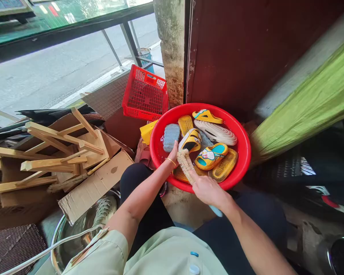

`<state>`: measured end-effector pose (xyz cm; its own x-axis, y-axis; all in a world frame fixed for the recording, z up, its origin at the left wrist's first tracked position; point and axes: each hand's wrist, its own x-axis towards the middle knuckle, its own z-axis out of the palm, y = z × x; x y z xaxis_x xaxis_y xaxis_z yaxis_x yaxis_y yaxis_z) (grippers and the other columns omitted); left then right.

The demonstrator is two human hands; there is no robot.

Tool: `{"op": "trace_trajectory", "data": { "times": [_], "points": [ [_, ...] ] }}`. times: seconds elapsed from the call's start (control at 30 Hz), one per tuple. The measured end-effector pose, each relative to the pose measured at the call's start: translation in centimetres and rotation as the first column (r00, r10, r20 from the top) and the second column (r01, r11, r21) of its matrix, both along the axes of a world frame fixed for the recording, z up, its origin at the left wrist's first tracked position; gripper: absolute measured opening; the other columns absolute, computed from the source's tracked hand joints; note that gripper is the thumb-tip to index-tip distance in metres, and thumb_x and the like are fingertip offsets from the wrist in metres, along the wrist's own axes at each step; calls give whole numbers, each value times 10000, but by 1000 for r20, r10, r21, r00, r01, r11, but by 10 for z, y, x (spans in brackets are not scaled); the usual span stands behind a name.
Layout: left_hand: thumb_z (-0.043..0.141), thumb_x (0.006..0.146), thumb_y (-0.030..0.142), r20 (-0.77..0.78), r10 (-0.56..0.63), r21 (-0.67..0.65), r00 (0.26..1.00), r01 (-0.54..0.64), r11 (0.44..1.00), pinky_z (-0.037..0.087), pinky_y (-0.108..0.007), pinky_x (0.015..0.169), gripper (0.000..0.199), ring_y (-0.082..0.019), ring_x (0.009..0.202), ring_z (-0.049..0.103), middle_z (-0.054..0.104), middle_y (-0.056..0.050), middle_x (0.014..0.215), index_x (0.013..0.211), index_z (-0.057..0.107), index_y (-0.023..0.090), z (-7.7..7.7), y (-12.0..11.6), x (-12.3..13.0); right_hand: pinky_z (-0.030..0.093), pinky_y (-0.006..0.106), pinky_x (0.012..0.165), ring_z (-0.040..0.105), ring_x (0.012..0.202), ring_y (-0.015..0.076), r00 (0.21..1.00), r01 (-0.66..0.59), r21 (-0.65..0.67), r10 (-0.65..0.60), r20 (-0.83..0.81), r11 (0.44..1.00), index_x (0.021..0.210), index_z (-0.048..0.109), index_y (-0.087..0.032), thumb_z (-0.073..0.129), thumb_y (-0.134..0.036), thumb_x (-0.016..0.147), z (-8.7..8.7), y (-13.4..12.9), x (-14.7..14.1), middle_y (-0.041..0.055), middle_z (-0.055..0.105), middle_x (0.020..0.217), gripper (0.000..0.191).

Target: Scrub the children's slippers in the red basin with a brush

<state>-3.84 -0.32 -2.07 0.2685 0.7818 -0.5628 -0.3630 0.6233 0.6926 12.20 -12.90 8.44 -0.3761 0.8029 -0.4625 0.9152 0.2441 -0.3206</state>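
A red plastic basin (pixel 247 154) stands between my knees with several slippers in it. My left hand (pixel 173 154), a thin bracelet at its wrist, is closed on a yellow-and-white slipper (pixel 191 139) near the basin's left side. My right hand (pixel 208 190) grips a scrub brush (pixel 185 165); its pale bristles lie close to the held slipper, and its light-blue handle end shows below my palm. Around them lie a yellow slipper with a turquoise insole (pixel 212 156), a yellow slipper (pixel 208 116), a white-soled slipper (pixel 217 132) and a grey-blue sole (pixel 171 138).
Beyond the basin stand a red crate (pixel 145 91), a stained pillar (pixel 172 49) and a dark red panel (pixel 226 53). Wooden stools (pixel 65 147) and cardboard (pixel 96 183) crowd the left. A metal bowl (pixel 55 236) holds a laced shoe (pixel 104 210). Green cloth (pixel 309 95) hangs at right.
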Motion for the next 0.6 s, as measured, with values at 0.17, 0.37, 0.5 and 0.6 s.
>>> {"op": "trace_trajectory", "data": {
  "times": [0.17,0.37,0.5,0.6],
  "points": [
    [481,921,736,-119,-114,-86,986,104,991,589,-336,640,681,-214,644,689,743,-93,780,1177,690,141,1,-2,3,521,303,718,753,860,266,971,192,-62,-199,-135,979,1597,387,-248,423,-270,981,-15,21,28,97,785,935,617],
    [616,908,613,-180,-168,61,969,181,981,543,-276,571,535,-153,578,626,711,-61,765,1163,669,146,-9,-11,13,470,214,475,593,456,127,713,482,-284,-560,-421,828,1242,611,-192,456,-267,958,-42,85,22,11,712,750,332],
    [618,895,642,-205,-143,60,968,158,986,554,-297,597,558,-160,597,624,702,-61,774,1148,675,148,-10,-12,10,457,190,450,554,424,106,631,512,-336,-611,-478,791,1110,615,-192,491,-274,943,-42,94,12,-12,672,681,223],
    [568,907,673,-264,-39,47,964,53,997,565,-321,615,586,-184,631,637,695,-62,767,1156,679,154,-10,-6,5,453,191,444,552,424,111,729,359,-404,-523,-442,841,1199,617,-201,494,-262,932,-32,70,11,-31,645,651,300]
  ]
}}
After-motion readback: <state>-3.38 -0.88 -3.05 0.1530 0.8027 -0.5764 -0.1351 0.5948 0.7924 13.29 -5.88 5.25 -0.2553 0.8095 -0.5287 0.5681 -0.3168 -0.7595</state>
